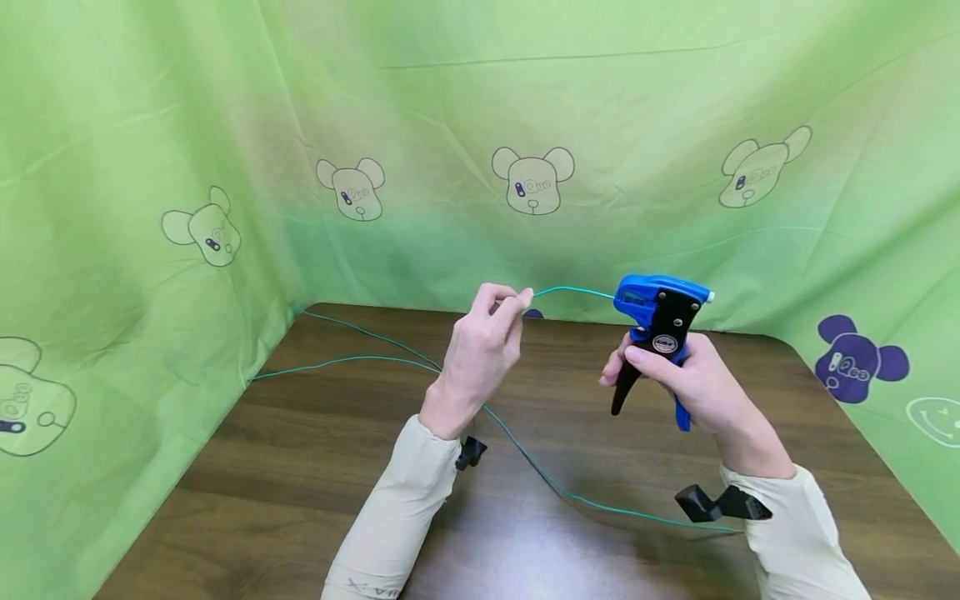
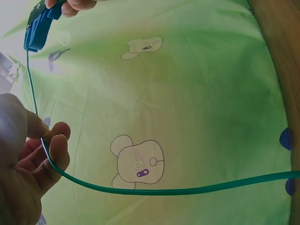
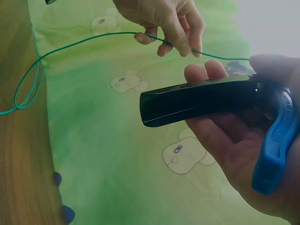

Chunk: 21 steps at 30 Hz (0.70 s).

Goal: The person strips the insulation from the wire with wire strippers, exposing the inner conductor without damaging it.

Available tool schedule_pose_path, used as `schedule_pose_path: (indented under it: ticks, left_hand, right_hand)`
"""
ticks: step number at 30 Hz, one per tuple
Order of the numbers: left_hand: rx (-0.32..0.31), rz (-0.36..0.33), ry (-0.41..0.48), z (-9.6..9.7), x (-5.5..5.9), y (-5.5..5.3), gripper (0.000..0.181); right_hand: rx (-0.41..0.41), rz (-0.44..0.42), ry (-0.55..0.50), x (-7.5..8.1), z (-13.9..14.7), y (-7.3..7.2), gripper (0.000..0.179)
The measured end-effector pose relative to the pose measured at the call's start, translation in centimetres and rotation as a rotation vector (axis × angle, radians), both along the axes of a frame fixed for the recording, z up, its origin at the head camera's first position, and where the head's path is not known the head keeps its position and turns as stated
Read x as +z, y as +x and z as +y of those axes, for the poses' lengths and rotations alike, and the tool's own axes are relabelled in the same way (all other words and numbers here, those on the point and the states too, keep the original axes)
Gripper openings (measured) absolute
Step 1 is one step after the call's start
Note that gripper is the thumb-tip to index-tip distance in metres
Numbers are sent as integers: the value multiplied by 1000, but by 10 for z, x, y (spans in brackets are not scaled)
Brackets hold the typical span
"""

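My right hand grips a blue and black wire stripper around its handles, its jaw end facing left. One end of a thin green wire runs into that blue head. My left hand pinches the wire between thumb and fingertips a short way left of the tool. Both hands are raised above the table. In the left wrist view, the wire bends past the fingers and sweeps off to the right. The right wrist view shows the black handle lying across my fingers, and the blue handle near the palm.
The rest of the wire trails over the brown wooden table, looping at the back left and running toward the right forearm. A green curtain with bear-head prints encloses the back and sides. Black mounts sit on both wrists.
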<state>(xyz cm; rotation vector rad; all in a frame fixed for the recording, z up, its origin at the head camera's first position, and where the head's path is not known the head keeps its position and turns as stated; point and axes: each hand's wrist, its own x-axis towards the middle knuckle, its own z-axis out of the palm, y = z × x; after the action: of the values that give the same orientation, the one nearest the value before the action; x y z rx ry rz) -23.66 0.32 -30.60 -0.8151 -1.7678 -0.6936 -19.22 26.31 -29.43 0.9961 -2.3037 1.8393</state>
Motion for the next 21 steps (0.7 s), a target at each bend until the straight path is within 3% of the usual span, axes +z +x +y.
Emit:
schedule_pose_path:
  ticks: [7,21]
  left_hand:
    - [8,-14,9,3,-5,-1,22]
    - [14,-37,15,7,-4,1,23]
  right_hand:
    - [-35,-20,63,-4,-1,-1,20]
    - [-9,-17,29,-3,-6,-1,18]
